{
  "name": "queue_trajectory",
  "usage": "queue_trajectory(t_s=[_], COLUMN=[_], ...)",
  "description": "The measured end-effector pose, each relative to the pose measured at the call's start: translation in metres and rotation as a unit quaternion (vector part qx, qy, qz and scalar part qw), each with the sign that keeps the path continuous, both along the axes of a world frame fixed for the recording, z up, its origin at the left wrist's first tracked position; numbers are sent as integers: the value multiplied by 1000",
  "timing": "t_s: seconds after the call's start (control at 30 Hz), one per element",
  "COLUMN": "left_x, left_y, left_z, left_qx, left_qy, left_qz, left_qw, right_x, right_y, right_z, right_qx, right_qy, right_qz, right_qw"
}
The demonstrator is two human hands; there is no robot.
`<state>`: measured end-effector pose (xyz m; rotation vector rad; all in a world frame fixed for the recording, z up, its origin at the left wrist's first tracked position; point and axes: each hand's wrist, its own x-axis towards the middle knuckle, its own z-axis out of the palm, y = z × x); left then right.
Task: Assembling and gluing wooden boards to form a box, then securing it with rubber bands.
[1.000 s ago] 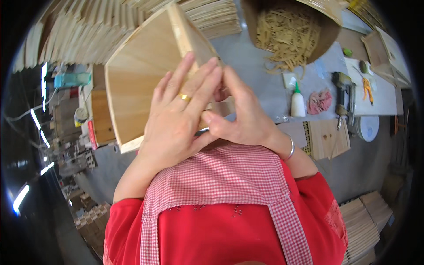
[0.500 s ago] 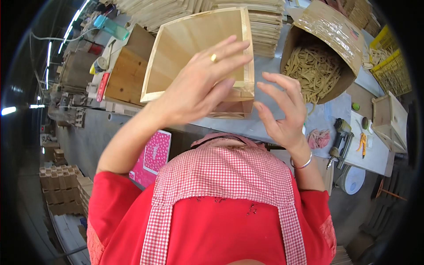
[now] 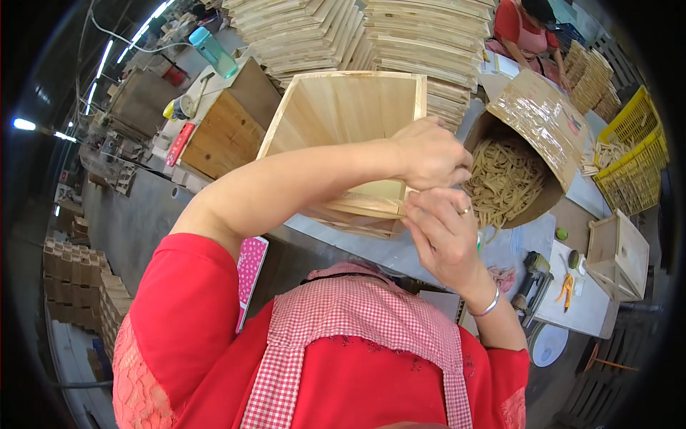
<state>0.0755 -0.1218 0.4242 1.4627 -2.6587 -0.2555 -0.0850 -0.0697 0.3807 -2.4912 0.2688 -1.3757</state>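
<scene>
A pale wooden box (image 3: 343, 107) with flared slatted sides and a framed rim stands on the table before me, its open mouth facing up. My left arm reaches across that mouth, and my left hand (image 3: 432, 154) is closed at the right rim. Whatever its curled fingers hold is hidden. At the near right corner, my right hand (image 3: 446, 232) pinches the rim between thumb and fingers. Just right of both hands, a cardboard carton (image 3: 539, 121) lies tipped on its side, full of thin tan strips (image 3: 504, 179).
Stacks of wooden panels (image 3: 421, 50) rise behind the box. A nail gun (image 3: 532, 275), orange-handled pliers (image 3: 564, 292) and a small wooden box (image 3: 618, 254) are at the right. Beyond the carton are a yellow crate (image 3: 632, 168) and another person (image 3: 529, 36). A teal bottle (image 3: 214, 53) stands far left.
My left hand has moved right and down to the box's right rim and its fingers have closed. My right hand has closed at the corner. The view has shifted, bringing the other person in.
</scene>
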Motion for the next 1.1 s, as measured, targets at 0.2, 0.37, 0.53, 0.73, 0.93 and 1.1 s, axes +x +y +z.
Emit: queue_trajectory(t_s=[0.2,0.37,0.53,0.73,0.93,1.1], left_x=[-1,8,90,247,295,290], left_y=[-1,0,-4,8,2,5], left_z=[5,6,28,17,-42,-43], left_qx=[0,-2,-184,6,136,130], left_qy=[-12,95,338,358,629,702], left_qz=[27,28,187,529,464,454], left_qw=[1000,995,904,770,608,533], right_x=[1,1,5,58,86,91], right_y=[0,-8,-50,-134,-153,-154], right_z=[-2,8,27,31,20,13], right_qx=[7,-14,89,131,129,152], right_qy=[-15,5,-6,78,177,136], right_qz=[-13,-18,-20,-74,-130,-117], right_qw=[1000,1000,996,986,967,972])
